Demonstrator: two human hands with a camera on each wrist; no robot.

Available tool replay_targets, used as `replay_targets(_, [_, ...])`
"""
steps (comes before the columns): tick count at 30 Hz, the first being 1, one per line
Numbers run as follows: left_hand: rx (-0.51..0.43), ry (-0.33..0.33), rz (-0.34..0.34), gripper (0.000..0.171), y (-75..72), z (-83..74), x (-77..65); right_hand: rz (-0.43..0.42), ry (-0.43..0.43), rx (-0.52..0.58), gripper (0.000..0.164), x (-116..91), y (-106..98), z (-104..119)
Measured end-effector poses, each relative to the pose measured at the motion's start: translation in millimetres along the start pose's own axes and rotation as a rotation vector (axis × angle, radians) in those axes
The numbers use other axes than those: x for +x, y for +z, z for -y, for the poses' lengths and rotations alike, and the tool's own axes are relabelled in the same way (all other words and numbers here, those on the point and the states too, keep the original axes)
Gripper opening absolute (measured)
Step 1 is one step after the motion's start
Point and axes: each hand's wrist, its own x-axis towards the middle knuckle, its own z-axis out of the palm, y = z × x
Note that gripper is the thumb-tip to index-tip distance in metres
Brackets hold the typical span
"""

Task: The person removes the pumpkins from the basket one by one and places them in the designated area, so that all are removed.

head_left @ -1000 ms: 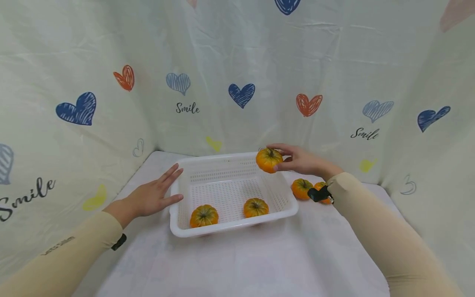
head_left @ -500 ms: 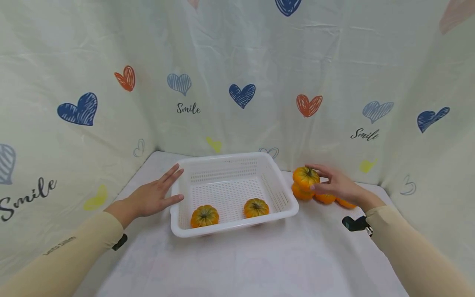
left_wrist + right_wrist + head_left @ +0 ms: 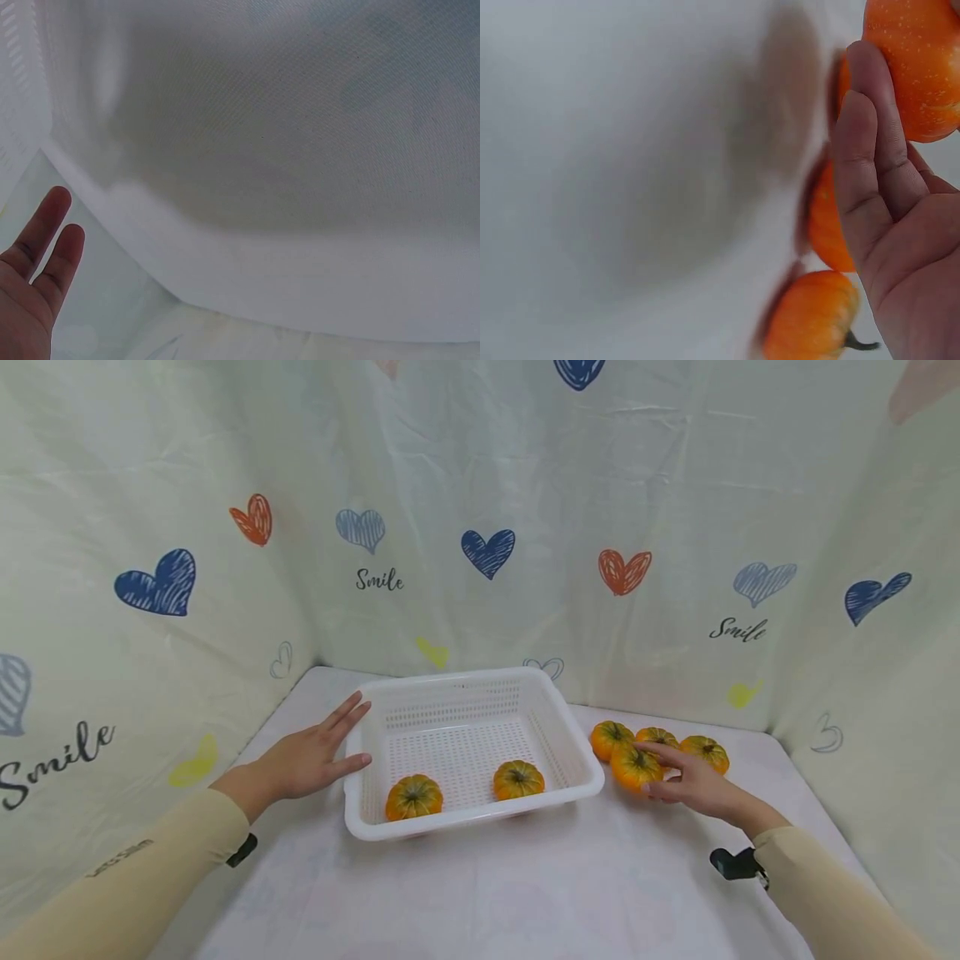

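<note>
A small orange pumpkin (image 3: 632,768) with a green-streaked top is gripped by my right hand (image 3: 697,787), thumb at its near side and fingers over its far side. In the right wrist view this pumpkin (image 3: 919,75) shows its speckled side against my fingers (image 3: 855,139). Behind it sit three more pumpkins: one at left (image 3: 609,737), one in the middle (image 3: 657,737), one at right (image 3: 707,750). With fingers spread, my left hand (image 3: 296,762) is at the left rim of a white perforated plastic basket (image 3: 472,817).
Inside the basket, along its near side, lie two pumpkins, one left (image 3: 414,797) and one right (image 3: 518,780). The table has a white cloth (image 3: 510,893). A curtain (image 3: 555,468) printed with hearts hangs behind and on both sides.
My right hand has carried its pumpkin from above the basket's back right corner, rightward and down to the front of the pumpkins beside the basket. My left hand has stayed at the rim.
</note>
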Motion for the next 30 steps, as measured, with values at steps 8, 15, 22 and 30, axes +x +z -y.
replay_targets(8, [-0.003,0.016,-0.002,0.086,0.3,0.8,-0.4,0.014,-0.014,-0.028,0.072,2.0,20.8,-9.9])
replay_targets(15, [-0.003,0.009,0.002,0.086,-1.8,-0.3,-1.2,-0.014,-0.004,-0.061,0.073,6.8,25.1,-10.7])
replay_targets(22, [0.0,0.023,-0.01,0.086,-1.9,0.6,-1.2,-0.017,-0.005,-0.04,0.073,9.5,26.3,-11.6])
replay_targets(30, [0.008,0.016,-0.004,0.086,-0.4,1.1,0.0,0.008,-0.001,-0.035,0.076,5.6,25.6,-10.4])
